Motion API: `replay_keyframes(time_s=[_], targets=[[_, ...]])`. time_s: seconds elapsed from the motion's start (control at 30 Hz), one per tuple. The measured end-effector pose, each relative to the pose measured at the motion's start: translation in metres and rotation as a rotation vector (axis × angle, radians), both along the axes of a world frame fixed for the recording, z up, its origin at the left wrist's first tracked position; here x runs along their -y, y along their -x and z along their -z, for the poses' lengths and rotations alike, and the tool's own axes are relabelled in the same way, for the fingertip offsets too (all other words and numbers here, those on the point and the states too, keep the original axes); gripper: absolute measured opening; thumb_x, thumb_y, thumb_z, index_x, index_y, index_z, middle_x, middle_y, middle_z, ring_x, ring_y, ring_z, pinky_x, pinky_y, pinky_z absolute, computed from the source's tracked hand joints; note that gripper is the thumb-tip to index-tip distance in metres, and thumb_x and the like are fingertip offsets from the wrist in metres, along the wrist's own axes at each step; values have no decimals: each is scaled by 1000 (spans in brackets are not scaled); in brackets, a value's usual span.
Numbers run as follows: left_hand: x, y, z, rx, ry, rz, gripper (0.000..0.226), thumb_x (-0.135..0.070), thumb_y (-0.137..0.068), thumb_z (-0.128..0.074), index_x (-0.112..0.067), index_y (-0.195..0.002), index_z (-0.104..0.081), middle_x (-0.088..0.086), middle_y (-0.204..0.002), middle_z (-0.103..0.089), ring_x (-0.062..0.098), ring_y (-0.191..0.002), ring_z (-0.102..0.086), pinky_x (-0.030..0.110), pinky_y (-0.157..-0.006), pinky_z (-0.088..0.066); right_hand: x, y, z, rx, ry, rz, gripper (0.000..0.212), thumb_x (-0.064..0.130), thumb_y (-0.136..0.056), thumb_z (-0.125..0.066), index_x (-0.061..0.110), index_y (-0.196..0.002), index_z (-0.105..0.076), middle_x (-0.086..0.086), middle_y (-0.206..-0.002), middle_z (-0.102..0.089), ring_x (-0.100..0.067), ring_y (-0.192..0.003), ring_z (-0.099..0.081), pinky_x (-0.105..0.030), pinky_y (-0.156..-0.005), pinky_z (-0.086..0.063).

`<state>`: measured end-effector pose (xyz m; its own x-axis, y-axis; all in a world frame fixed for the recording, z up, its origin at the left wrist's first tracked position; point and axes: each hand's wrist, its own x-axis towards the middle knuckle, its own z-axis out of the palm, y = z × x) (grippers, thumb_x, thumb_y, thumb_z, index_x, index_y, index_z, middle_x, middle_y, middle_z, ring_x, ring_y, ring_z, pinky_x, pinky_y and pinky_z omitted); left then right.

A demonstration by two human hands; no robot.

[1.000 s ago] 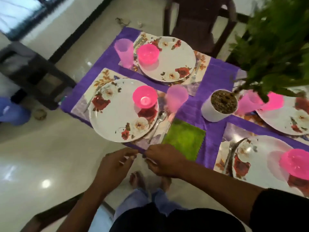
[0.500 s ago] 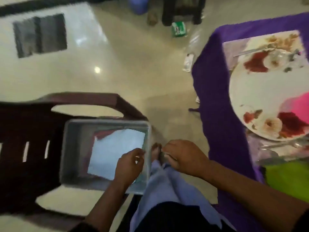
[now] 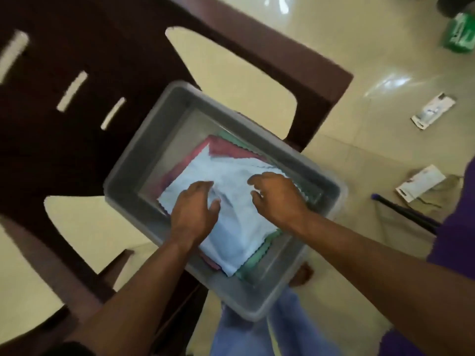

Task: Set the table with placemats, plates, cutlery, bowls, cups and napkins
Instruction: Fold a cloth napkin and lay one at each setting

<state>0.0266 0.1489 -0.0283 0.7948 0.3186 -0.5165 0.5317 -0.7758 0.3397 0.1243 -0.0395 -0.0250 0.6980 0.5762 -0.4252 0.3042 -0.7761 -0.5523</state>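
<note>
A grey plastic tub (image 3: 144, 150) rests on the seat of a dark brown chair (image 3: 77, 150). In the tub lies a stack of napkins: a light blue napkin (image 3: 239, 227) on top, with a red napkin (image 3: 226, 150) and a green napkin (image 3: 254, 260) showing under its edges. Both my hands are inside the tub. My left hand (image 3: 195, 209) pinches a wrinkled fold of the light blue napkin between thumb and fingers. My right hand (image 3: 277, 196) has bent fingers whose tips touch the same napkin near its far edge.
The purple tablecloth (image 3: 457, 227) hangs at the right edge. On the tiled floor lie two white packets (image 3: 433, 110) (image 3: 421, 186), a dark stick (image 3: 406, 211) and a green pack (image 3: 460, 32). My legs and a bare foot (image 3: 303, 276) are below the tub.
My view swung from the set table down to the chair. Both hands moved from the table edge into the tub and onto the light blue napkin.
</note>
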Motion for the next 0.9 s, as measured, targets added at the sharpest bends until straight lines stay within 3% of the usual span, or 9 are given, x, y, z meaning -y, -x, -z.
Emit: replay_keyframes(time_s=[0.07, 0.2, 0.37, 0.47, 0.67, 0.83, 0.9], targets=[[-5, -8, 24, -3, -7, -29, 52, -42, -100, -61, -17, -145, -56, 4, -150, -56, 26, -136, -54, 43, -116, -43, -16, -14, 34, 62, 83, -29, 31, 26, -101, -56, 18, -130, -64, -8, -120, -70, -29, -107, -65, -40, -94, -54], [-12, -10, 51, -10, -34, -69, 50, -41, -100, -61, -20, -146, -56, 4, -153, -51, 28, -138, -49, 43, -116, -43, -35, -26, 62, 140, 99, -56, 17, 20, -102, -50, 13, -116, -57, -9, -91, -66, -32, -82, -66, -35, -67, -49], [-5, 1, 63, 19, -20, -118, 47, -39, -101, -59, -20, -144, -57, 3, -152, -50, 28, -136, -49, 46, -114, -44, -42, -28, 75, 198, 212, -70, 31, 18, -106, -51, 13, -136, -45, -17, -99, -72, -34, -84, -73, -42, -74, -63], [-6, 4, 66, 18, -21, -130, 47, -42, -103, -57, -21, -145, -55, 2, -154, -49, 27, -138, -48, 43, -116, -42, -47, -29, 74, 237, 217, -45, 24, 17, -105, -52, 13, -127, -46, -17, -95, -72, -37, -83, -73, -38, -69, -60], [-11, 6, 66, 45, -5, -146, 47, -42, -103, -56, -22, -146, -55, 0, -153, -51, 25, -139, -49, 41, -116, -41, -57, -33, 77, 330, 191, -26, 22, 14, -101, -54, 16, -122, -47, -21, -89, -72, -44, -78, -71, -43, -63, -57], [-11, 4, 68, 75, 3, -149, 47, -43, -102, -56, -23, -145, -56, -1, -152, -53, 24, -138, -50, 41, -116, -42, -55, -39, 79, 262, 107, -5, 22, 36, -100, -61, 17, -108, -53, -15, -86, -71, -39, -76, -69, -44, -67, -60], [-11, 4, 70, 93, -1, -146, 47, -43, -102, -57, -23, -144, -56, -1, -151, -54, 24, -137, -50, 40, -116, -42, -54, -39, 82, 276, 115, 13, 20, 36, -100, -60, 18, -107, -56, -14, -85, -71, -39, -75, -68, -42, -65, -59]])
